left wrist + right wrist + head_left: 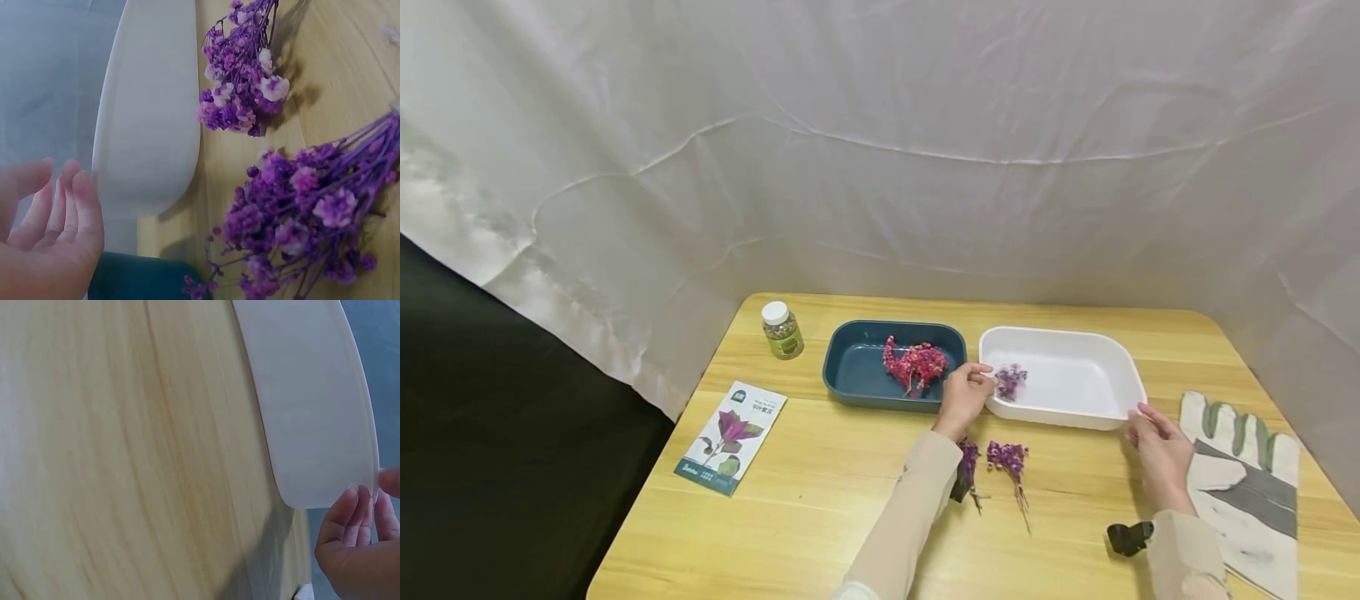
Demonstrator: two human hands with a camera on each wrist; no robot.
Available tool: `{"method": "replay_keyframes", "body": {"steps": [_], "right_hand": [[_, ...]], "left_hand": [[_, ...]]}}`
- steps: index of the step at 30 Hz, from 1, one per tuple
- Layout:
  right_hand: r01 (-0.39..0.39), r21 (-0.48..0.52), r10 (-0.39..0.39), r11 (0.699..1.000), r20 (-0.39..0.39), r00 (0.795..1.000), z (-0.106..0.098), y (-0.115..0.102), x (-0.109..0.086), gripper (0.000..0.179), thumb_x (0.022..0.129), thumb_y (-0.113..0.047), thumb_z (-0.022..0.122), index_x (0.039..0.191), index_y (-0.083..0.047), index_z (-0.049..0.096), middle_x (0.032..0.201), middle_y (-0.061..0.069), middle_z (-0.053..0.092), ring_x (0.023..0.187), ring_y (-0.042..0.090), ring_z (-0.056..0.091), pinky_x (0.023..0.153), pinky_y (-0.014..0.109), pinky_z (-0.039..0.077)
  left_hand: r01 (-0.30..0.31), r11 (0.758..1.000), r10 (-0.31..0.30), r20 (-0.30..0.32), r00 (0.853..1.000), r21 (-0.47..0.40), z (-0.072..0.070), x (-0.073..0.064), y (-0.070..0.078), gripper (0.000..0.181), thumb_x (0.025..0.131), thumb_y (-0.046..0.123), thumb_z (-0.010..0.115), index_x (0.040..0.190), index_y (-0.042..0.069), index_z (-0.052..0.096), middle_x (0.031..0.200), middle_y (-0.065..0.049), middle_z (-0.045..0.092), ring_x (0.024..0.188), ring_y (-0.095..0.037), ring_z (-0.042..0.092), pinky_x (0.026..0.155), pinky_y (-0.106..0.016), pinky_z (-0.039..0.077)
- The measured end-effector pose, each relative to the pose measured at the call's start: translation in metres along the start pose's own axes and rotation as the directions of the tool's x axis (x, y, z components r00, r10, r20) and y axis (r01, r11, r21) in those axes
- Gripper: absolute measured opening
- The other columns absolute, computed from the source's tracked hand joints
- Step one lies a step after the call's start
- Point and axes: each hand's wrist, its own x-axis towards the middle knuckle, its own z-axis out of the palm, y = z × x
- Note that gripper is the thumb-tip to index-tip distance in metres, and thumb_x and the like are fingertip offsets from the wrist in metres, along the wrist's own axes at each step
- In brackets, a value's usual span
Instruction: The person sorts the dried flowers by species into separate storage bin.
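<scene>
A white tray [1060, 416] stands at the back right of the wooden table. My right hand [1161, 454] pinches the rim at its front right corner, fingers outside and thumb over the edge, as the right wrist view shows. At the tray's left end is my left hand [964, 398], fingers loosely bent with a gap to the thumb and nothing held between them in the left wrist view. Just by those fingertips, a small purple flower cluster [1011, 382] lies inside the tray. Two purple dried flower sprigs, one [1009, 458] right of the other [968, 460], lie in front.
Left of the white tray is a dark blue tray [857, 375] with red dried flowers [916, 364]. A white-lidded jar [783, 332] and a seed packet [732, 437] sit farther left. A work glove [1247, 492] lies at the right, beside my right forearm.
</scene>
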Motion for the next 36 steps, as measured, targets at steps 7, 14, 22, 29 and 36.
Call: {"method": "replay_keyframes", "body": {"steps": [7,14,22,29,36], "right_hand": [[0.014,0.007,-0.014,1.000,-0.004,1.000,0.000,0.001,0.001,0.024,0.091,-0.005,0.062,0.083,-0.027,0.069,0.068,-0.018,0.064,0.059,-0.003,0.058,0.058,0.009,0.051],[0.014,0.005,-0.014,1.000,-0.005,1.000,0.000,0.002,0.001,0.024,0.091,-0.006,0.063,0.083,-0.027,0.069,0.068,-0.018,0.064,0.060,-0.003,0.058,0.058,0.009,0.051],[0.014,0.025,-0.014,1.000,-0.001,1.000,0.001,0.002,0.001,0.024,0.090,-0.004,0.063,0.083,-0.026,0.070,0.069,-0.017,0.064,0.060,-0.002,0.059,0.058,0.009,0.051],[0.004,-0.021,-0.004,1.000,0.021,1.000,-0.003,0.004,0.002,0.018,0.091,-0.010,0.065,0.092,-0.027,0.072,0.075,-0.020,0.065,0.066,-0.003,0.059,0.062,0.008,0.051],[0.013,-0.028,-0.012,1.000,0.032,0.999,-0.005,0.003,0.002,0.017,0.092,-0.012,0.063,0.095,-0.026,0.073,0.077,-0.021,0.065,0.065,-0.002,0.059,0.060,0.009,0.051]], "left_hand": [[-0.017,0.999,0.018,0.028,0.999,-0.040,-0.008,-0.004,-0.003,0.025,0.093,0.013,0.064,0.115,0.002,0.067,0.095,-0.009,0.069,0.083,-0.013,0.066,0.069,-0.022,0.053],[-0.021,0.996,0.022,0.015,1.000,-0.092,-0.019,-0.014,-0.007,0.028,0.089,0.011,0.065,0.116,0.002,0.067,0.097,-0.008,0.069,0.083,-0.010,0.064,0.071,-0.021,0.052],[-0.052,0.997,0.053,0.008,0.999,-0.053,-0.031,-0.029,-0.015,0.024,0.090,0.010,0.065,0.113,0.003,0.068,0.096,-0.009,0.069,0.079,-0.005,0.061,0.069,-0.018,0.050],[-0.096,0.995,0.096,0.050,0.994,-0.003,-0.045,-0.060,-0.027,0.022,0.092,0.007,0.063,0.112,0.000,0.066,0.096,-0.010,0.070,0.078,-0.003,0.059,0.074,-0.019,0.051],[-0.085,0.996,0.083,0.070,0.994,0.034,-0.050,-0.089,-0.041,0.019,0.089,0.004,0.065,0.107,0.000,0.068,0.092,-0.008,0.070,0.073,0.001,0.057,0.069,-0.016,0.050]]}}
